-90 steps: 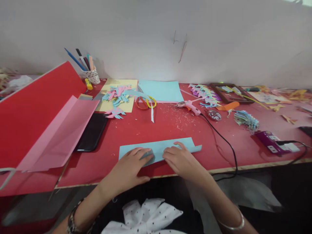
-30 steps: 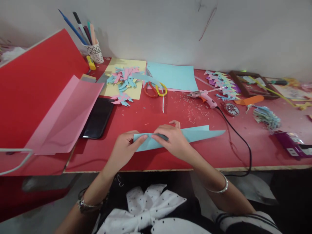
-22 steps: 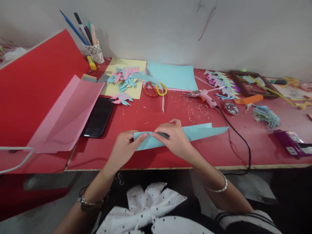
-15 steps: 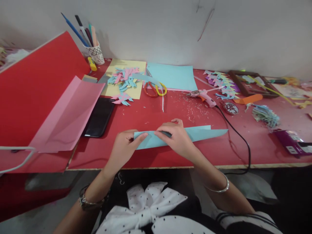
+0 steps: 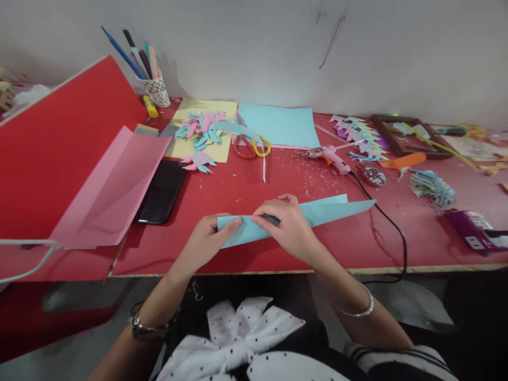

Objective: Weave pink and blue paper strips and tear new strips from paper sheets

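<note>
A folded sheet of light blue paper [image 5: 327, 209] is held near the table's front edge, its right end slanting upward. My left hand [image 5: 212, 233] pinches its left end, with the thumb on the front and the fingers behind. Around the middle of the fold, my right hand [image 5: 286, 225] is closed on the paper's top edge, thumb and fingertips together. Something dark [image 5: 271, 219] shows between that thumb and the fingers; I cannot make out what it is. Scissors [image 5: 254, 145] with one red and one yellow handle lie beyond the hands.
A pink glue gun [image 5: 331, 159] with a black cord lies right of centre. Paper cuttings [image 5: 204, 127] sit on a yellow sheet [image 5: 222, 151] near a blue sheet [image 5: 278, 124]. To the left are a black phone [image 5: 162, 190], pink paper [image 5: 115, 185] and a pen cup [image 5: 156, 90].
The blue paper has tilted slightly, its right end rising and its left lower corner dipping. Both hands keep their hold on it.
</note>
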The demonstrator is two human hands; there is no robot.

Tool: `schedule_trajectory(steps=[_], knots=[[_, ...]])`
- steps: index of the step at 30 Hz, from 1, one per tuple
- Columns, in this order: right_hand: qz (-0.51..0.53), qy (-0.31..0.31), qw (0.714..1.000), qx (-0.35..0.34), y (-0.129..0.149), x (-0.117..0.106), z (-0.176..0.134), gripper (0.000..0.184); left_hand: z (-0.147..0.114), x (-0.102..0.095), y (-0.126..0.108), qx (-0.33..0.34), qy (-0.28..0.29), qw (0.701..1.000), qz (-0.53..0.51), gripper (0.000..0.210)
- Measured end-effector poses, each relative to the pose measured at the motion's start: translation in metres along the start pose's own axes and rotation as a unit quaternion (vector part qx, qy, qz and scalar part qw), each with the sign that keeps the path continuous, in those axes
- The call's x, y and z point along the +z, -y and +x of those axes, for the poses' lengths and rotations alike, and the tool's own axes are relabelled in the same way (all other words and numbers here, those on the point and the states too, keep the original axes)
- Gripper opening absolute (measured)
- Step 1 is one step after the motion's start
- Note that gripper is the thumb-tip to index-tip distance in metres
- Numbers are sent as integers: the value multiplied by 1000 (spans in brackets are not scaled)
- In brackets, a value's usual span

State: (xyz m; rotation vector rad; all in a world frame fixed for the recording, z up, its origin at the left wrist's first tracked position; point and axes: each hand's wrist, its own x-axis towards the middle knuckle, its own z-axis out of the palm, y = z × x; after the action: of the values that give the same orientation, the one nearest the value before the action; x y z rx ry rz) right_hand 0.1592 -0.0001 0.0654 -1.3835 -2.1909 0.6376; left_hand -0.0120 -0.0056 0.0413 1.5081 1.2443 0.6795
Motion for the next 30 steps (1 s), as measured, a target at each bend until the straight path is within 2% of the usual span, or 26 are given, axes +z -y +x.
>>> schedule_trajectory(steps=[15,23,30], knots=[[-20,-4,1000,-6,1,4,2,20,2,3,0,11,-11,999,43,37],[-25,-4,999,-23,-9,-2,0,23,-4,-7,-5,75,-51,991,97,34],[6,5,999,-50,-18,-7,-2,18,-5,-13,-2,108,-44,981,156,35]])
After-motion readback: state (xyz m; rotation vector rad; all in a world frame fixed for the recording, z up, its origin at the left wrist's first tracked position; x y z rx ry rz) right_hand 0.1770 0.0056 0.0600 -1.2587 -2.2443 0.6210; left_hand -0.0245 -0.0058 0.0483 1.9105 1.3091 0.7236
